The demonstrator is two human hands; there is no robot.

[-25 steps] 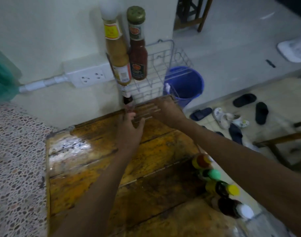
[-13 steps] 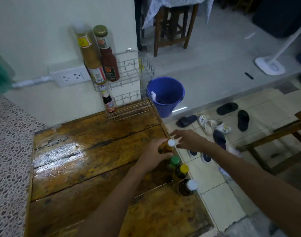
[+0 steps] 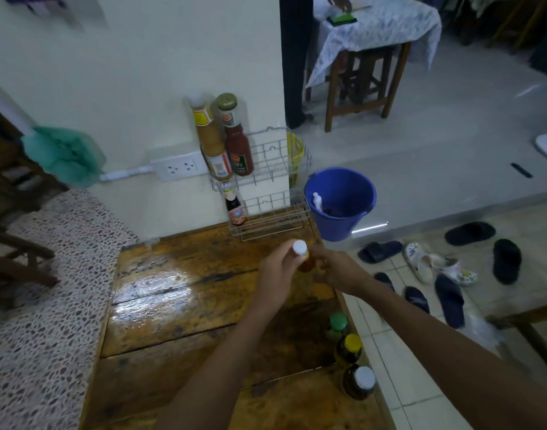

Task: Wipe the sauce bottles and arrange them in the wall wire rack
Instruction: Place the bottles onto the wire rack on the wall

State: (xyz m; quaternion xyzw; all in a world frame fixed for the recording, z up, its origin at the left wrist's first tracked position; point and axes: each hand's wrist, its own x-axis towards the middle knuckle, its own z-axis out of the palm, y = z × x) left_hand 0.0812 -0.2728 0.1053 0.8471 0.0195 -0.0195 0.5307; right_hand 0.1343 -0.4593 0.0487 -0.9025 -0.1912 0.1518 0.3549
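Left hand curled round a small white-capped sauce bottle, holding it upright above the far right part of the wooden table; reddish-orange contents show below the cap. Right hand on the bottle's right side, fingers bent against it; exact grip hard to tell, partly hidden behind the bottle. Going left to right in the scene: speckled terrazzo counter at left, green cloth hanging on the far wall above it, white power outlet on the wall. Two-tier wall wire rack right of the outlet; upper tier holds a tall yellow-brown sauce bottle and just right of it a red sauce bottle with gold cap, both at the tier's left end. Lower tier holds one small dark bottle, also at the left end. Blue bucket on the floor right of the rack. On the near right edge of the table, three more bottles in a row: green-capped bottle farthest, yellow-capped bottle in the middle, white-capped dark bottle nearest. Slippers and sandals scattered on the tiled floor at right. Far right, a wooden stool under a patterned tablecloth.
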